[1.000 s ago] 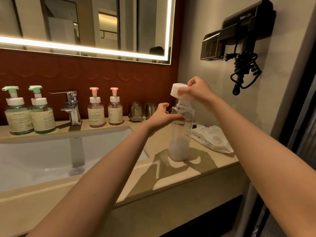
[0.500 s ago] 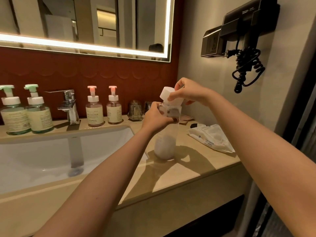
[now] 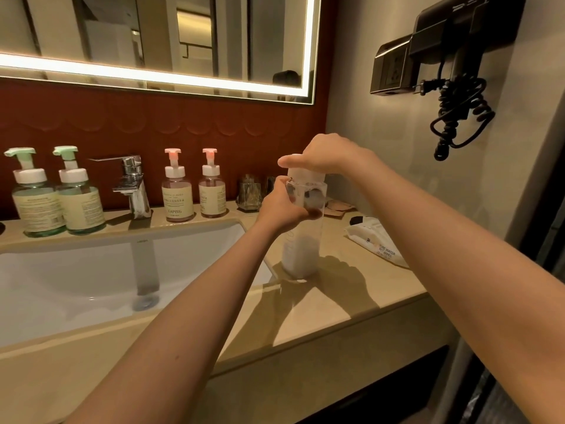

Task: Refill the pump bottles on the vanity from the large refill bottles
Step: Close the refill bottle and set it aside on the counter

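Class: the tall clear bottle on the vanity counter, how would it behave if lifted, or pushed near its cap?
Probably light: the refill bottle shows white liquid only in its lower part. Tall and narrow, it would likely tip if pushed high, though the left hand holding its upper part steadies it now. Its smooth wall may be slippery.

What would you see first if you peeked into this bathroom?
Two hands in the middle: the left hand grips a tall clear bottle on the counter while the right hand holds its white cap on top. Green-topped pump bottles and pink-topped pump bottles line up under a glowing mirror.
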A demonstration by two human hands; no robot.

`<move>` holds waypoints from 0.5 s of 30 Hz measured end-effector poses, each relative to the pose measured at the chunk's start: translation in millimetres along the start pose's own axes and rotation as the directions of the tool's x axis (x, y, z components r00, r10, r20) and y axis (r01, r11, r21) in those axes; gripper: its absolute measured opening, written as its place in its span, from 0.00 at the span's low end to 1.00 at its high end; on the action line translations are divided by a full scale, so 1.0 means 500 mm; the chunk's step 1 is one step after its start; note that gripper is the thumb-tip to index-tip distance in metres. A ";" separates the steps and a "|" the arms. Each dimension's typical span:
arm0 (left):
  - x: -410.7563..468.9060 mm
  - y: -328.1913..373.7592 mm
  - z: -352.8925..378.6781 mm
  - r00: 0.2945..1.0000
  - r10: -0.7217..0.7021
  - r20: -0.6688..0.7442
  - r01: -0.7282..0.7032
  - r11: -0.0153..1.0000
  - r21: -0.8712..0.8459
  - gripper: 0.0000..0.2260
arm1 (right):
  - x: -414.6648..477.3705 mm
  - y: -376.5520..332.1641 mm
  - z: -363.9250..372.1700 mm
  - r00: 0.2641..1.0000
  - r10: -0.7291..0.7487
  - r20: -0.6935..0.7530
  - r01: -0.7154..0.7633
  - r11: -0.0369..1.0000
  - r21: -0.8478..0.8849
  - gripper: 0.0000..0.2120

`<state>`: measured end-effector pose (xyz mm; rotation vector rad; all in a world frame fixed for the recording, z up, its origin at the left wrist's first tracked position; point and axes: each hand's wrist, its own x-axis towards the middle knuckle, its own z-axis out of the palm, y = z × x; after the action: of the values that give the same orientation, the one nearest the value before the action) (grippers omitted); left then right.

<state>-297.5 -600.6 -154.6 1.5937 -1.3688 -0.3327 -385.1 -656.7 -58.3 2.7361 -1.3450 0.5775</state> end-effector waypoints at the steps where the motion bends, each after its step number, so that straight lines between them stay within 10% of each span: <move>1: 0.000 -0.001 -0.001 1.000 0.003 0.000 -0.003 1.000 0.004 0.37 | 0.000 -0.001 -0.005 0.999 -0.007 0.037 0.007 1.000 0.010 0.33; 9: 0.001 -0.004 0.000 1.000 0.016 -0.008 -0.016 1.000 0.010 0.36 | 0.007 -0.006 -0.028 0.962 -0.101 0.254 0.059 0.984 0.166 0.15; 15: -0.001 0.004 -0.003 1.000 -0.021 0.020 0.021 1.000 0.004 0.39 | -0.027 -0.026 0.004 0.997 0.034 -0.073 -0.048 0.979 -0.197 0.32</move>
<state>-297.9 -599.1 -152.8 1.6126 -1.3692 -0.3604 -382.1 -638.5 -63.0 2.5131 -1.3663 0.5047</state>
